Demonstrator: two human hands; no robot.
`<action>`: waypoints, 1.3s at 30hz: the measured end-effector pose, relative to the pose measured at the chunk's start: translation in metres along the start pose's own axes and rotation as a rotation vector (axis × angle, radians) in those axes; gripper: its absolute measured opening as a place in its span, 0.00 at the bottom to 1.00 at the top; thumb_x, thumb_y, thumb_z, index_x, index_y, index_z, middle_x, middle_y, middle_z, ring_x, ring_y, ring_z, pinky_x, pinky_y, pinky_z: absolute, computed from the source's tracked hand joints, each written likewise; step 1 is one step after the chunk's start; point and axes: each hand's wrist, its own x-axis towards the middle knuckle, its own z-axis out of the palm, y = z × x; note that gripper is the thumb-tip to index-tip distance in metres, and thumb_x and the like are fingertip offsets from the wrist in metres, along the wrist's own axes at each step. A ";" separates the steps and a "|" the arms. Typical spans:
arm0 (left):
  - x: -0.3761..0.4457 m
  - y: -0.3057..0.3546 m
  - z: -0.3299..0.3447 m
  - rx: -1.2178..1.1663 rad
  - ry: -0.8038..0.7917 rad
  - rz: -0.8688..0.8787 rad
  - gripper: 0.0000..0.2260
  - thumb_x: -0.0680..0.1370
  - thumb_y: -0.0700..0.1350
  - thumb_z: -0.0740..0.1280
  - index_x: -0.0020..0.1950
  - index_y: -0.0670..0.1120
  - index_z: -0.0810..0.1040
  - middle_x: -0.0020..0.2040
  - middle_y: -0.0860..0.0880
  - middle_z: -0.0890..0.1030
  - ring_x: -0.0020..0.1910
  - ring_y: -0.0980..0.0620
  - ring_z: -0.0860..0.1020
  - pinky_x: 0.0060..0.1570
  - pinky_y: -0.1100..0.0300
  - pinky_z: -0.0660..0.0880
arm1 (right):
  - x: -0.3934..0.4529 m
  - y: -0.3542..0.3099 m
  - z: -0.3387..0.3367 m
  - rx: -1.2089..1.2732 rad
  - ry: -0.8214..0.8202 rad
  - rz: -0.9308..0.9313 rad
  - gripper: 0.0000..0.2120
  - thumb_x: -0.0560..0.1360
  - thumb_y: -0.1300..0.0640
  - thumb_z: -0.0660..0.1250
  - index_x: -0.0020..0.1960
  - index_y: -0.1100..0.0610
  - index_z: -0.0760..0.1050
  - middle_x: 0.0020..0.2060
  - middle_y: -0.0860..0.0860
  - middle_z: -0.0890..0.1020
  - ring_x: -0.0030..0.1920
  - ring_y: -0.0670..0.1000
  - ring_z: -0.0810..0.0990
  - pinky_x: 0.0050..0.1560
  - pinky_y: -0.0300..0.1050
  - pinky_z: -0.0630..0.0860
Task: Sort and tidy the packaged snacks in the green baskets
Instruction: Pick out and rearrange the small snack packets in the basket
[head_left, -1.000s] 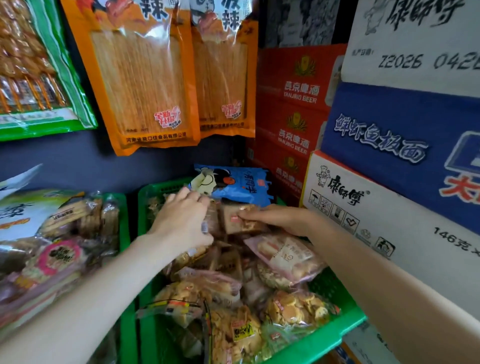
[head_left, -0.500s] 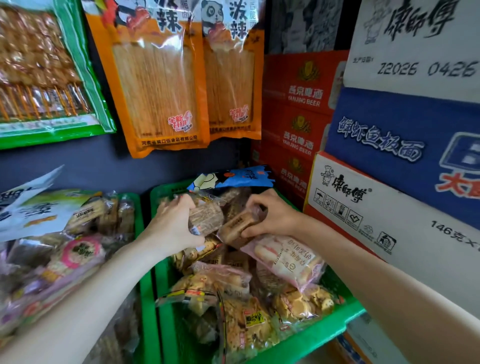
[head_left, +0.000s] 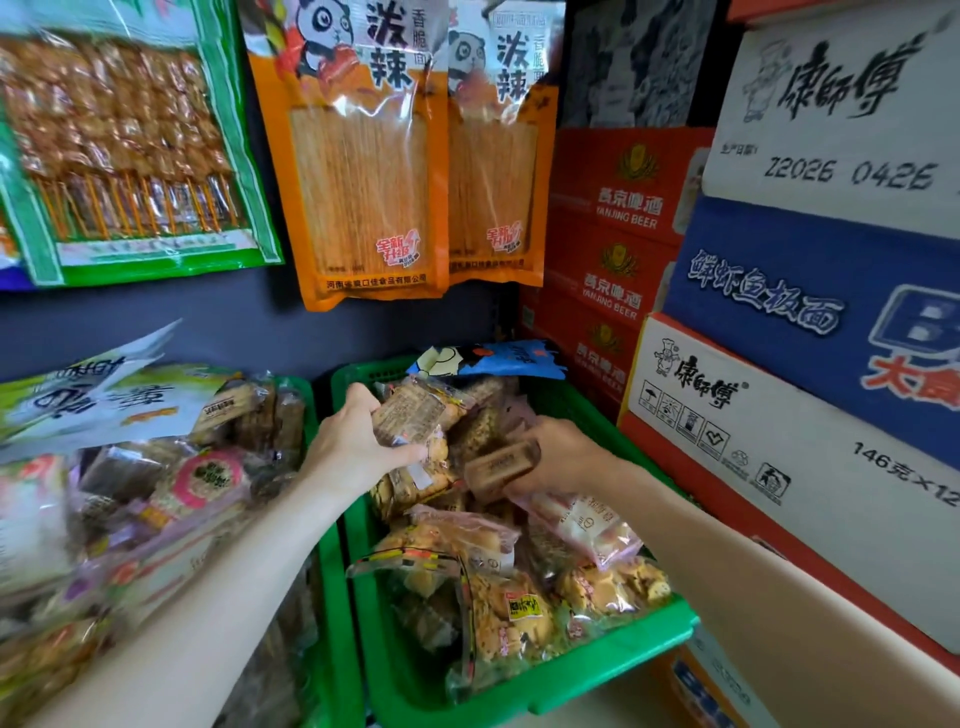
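Over the green basket's (head_left: 613, 642) far end, the left hand (head_left: 353, 441) grips a clear biscuit pack (head_left: 410, 418); the right hand (head_left: 563, 457) pinches a brown bar (head_left: 501, 465), its long axis pointing leftward.

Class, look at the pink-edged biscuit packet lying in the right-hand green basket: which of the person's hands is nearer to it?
Right. The right hand sits directly above the pink-edged biscuit packet, touching its top; the left hand is farther left, across the basket.

Two green baskets (head_left: 519, 696) side by side, each heaped with packaged snacks (head_left: 498, 618)
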 end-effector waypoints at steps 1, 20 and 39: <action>0.000 0.000 0.000 -0.026 0.008 -0.014 0.22 0.69 0.50 0.75 0.51 0.43 0.65 0.39 0.53 0.71 0.40 0.51 0.71 0.29 0.62 0.61 | -0.004 0.000 -0.002 -0.007 0.055 -0.023 0.22 0.62 0.50 0.78 0.53 0.52 0.77 0.50 0.48 0.78 0.53 0.51 0.77 0.59 0.52 0.73; -0.006 -0.003 -0.031 -1.165 -0.396 -0.261 0.09 0.76 0.41 0.62 0.56 0.44 0.73 0.52 0.39 0.79 0.48 0.42 0.80 0.50 0.49 0.76 | -0.009 -0.074 -0.035 0.906 -0.084 -0.198 0.25 0.69 0.56 0.74 0.63 0.58 0.71 0.54 0.55 0.82 0.52 0.54 0.82 0.53 0.52 0.79; 0.001 -0.018 -0.025 -0.758 -0.068 -0.253 0.15 0.69 0.53 0.73 0.47 0.48 0.73 0.41 0.51 0.80 0.42 0.53 0.77 0.43 0.56 0.69 | 0.023 -0.022 0.020 -0.347 -0.335 -0.092 0.49 0.67 0.55 0.75 0.76 0.48 0.46 0.75 0.53 0.57 0.73 0.56 0.59 0.71 0.51 0.61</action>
